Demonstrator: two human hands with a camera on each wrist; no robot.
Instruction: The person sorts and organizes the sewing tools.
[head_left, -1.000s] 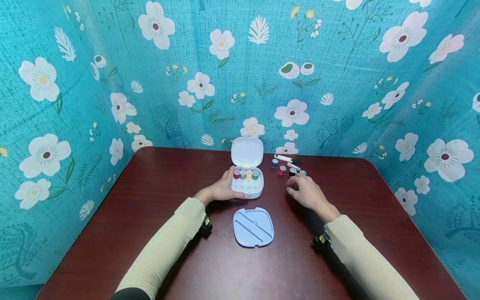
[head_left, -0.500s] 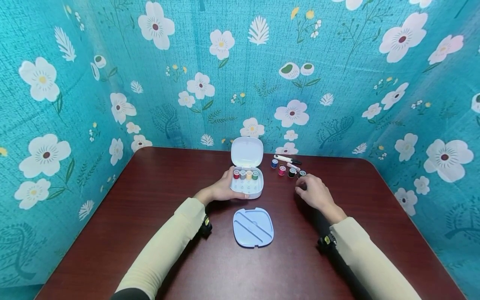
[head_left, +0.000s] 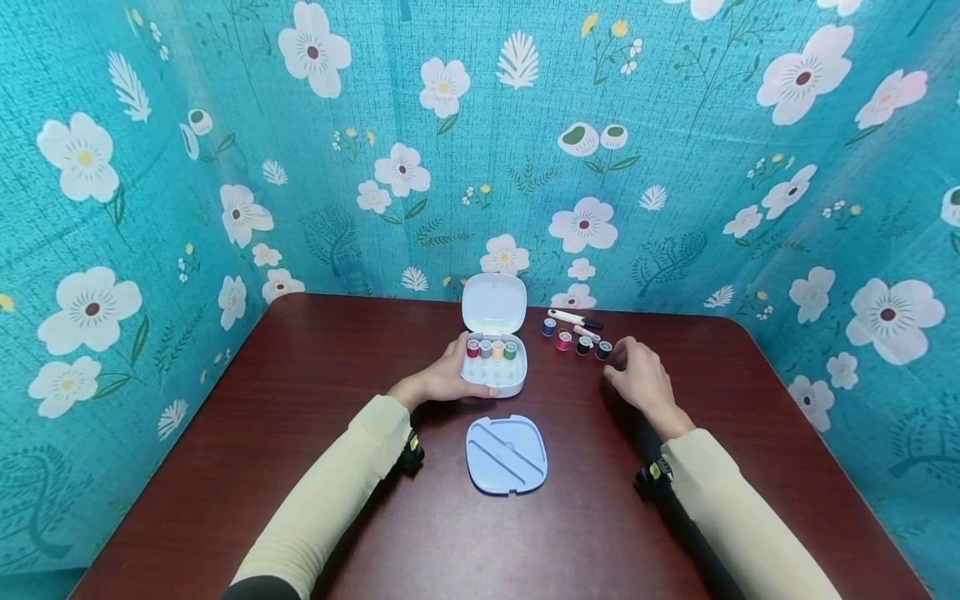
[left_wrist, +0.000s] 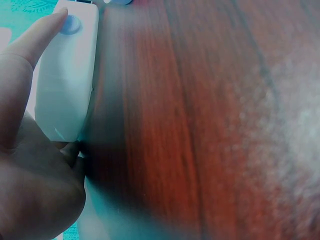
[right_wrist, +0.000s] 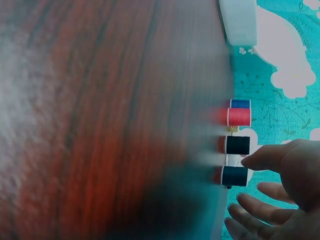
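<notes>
My left hand [head_left: 444, 377] grips the left side of a white sewing box [head_left: 516, 385], its thumb along the front wall. In the left wrist view the thumb lies near a round button on the box [left_wrist: 70, 95]. The box lid [head_left: 495, 303] stands raised, and thread spools [head_left: 486, 349] in red, grey, cream and green fill one row above bare pegs. My right hand [head_left: 643, 377] is just right of a dark teal thread spool [head_left: 603, 350], fingers loosely bent and apart. In the right wrist view its thumb is near that upright spool [right_wrist: 235, 176]; whether they touch I cannot tell.
Left of the dark teal spool stand a black spool [head_left: 583, 345], a pink-red spool [head_left: 563, 341] and a blue spool [head_left: 550, 327]. Behind them lie a black-and-white pen-like tool [head_left: 574, 318] and a small pink item [head_left: 587, 332]. A light blue tray [head_left: 507, 455] lies in front of the box.
My right hand has shifted right, away from the black spool and then off the dark teal spool, which now shows fully. My left hand and the box have stayed in place.
</notes>
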